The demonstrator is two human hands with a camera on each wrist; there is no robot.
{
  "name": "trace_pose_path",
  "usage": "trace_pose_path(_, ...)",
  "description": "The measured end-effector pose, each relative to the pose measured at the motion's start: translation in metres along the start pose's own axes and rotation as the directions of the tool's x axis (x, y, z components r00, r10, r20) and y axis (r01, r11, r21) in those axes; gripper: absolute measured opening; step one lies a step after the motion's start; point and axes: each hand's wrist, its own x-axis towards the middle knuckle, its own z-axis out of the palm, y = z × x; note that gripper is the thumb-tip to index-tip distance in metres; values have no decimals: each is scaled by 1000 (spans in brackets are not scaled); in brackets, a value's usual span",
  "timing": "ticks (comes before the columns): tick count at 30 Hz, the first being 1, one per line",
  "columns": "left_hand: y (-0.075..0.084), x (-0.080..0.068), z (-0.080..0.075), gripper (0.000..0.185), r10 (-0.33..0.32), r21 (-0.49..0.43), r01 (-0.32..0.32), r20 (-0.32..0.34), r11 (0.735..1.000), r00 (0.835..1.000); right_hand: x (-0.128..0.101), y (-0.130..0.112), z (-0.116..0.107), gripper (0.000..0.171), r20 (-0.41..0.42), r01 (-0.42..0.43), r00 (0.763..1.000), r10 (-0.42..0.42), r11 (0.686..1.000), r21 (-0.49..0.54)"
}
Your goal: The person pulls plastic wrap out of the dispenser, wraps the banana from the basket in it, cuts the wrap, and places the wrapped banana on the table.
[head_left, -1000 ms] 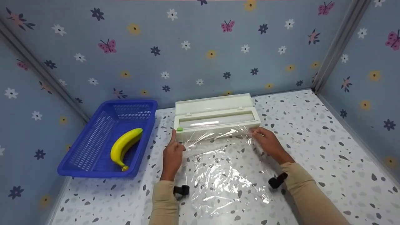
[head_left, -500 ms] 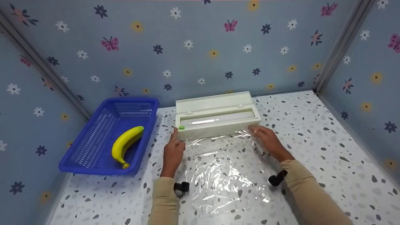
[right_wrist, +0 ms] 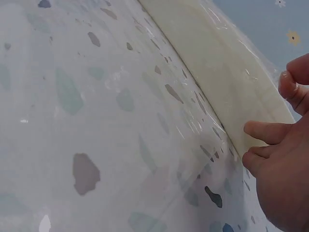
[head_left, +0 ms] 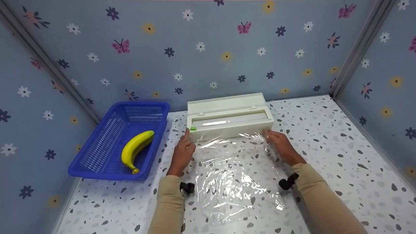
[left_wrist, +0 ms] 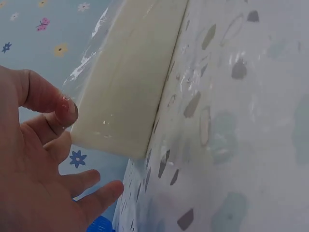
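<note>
Near the white dispenser's [head_left: 229, 113] front corners, the left hand [head_left: 183, 153] and right hand [head_left: 282, 146] each have their grip pinched on clear film [head_left: 227, 185], spread over the surface [head_left: 320, 130] before the dispenser; uneven pulling could tear or crumple it.

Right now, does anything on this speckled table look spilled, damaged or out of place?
Nothing looks spilled or damaged. Only the clear plastic film looks untidy: it lies creased, not smooth, on the speckled white table in front of the open white rectangular dispenser. The curved yellow banana sits inside the blue plastic basket.
</note>
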Motion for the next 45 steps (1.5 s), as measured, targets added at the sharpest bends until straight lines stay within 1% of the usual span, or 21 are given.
trace_pose_path(4,-6,5,-4,27,22,-5,-22,28,1000,999,10,18,-5,51,10,-6,1000,6,1000,-2)
trace_pose_path(7,-9,8,-7,26,27,-5,-27,49,1000,998,13,26,-6,43,4,24,1000,-24,1000,-12)
trace_pose_path(10,-11,9,-8,23,22,-26,-21,63,999,998,11,29,-8,32,2,73,997,-73,997,-34)
trace_pose_path(12,-11,8,-9,20,17,-42,-14,65,999,998,8,30,-8,27,-1,94,996,-94,995,-26)
trace_pose_path(14,-10,8,-9,18,13,-44,-10,59,999,998,5,30,-9,29,11,107,994,-107,994,10)
trace_pose_path(17,-8,8,-10,17,14,-18,-13,59,1000,998,1,32,-10,38,33,98,994,-101,991,87)
trace_pose_path(19,-7,9,-10,19,14,3,-15,64,1000,998,-2,35,-10,43,55,90,994,-96,990,106)
trace_pose_path(23,-5,9,-11,21,28,37,-31,84,999,996,-10,41,-13,48,77,92,992,-97,994,67)
trace_pose_path(25,-4,8,-10,22,34,64,-40,95,997,995,-18,38,-15,50,84,90,992,-92,996,29)
trace_pose_path(28,-3,7,-9,21,30,108,-42,106,993,994,-29,38,-18,56,70,66,996,-63,997,-38)
trace_pose_path(30,-2,6,-9,19,25,139,-41,115,989,993,-36,40,-19,55,65,60,996,-54,994,-93)
trace_pose_path(32,0,3,-11,17,19,151,-38,125,988,992,-41,47,-18,49,75,65,996,-55,988,-141)
trace_pose_path(34,1,1,-12,22,13,144,-34,141,989,990,-48,51,-15,39,105,96,992,-76,976,-198)
trace_pose_path(35,2,0,-12,26,8,138,-29,150,990,989,-50,52,-14,34,122,118,988,-92,965,-234)
trace_pose_path(37,4,-1,-14,35,-5,120,-16,167,993,986,-55,53,-11,32,152,165,981,-124,937,-307)
trace_pose_path(40,4,0,-14,44,-16,114,-5,185,993,983,-61,53,-9,34,176,222,971,-162,886,-406)
trace_pose_path(44,3,0,-15,51,-17,107,-4,199,994,980,-68,52,-12,41,191,239,968,-166,844,-480)
trace_pose_path(45,3,0,-15,56,-20,97,1,196,995,980,-70,52,-13,42,195,242,967,-165,835,-494)
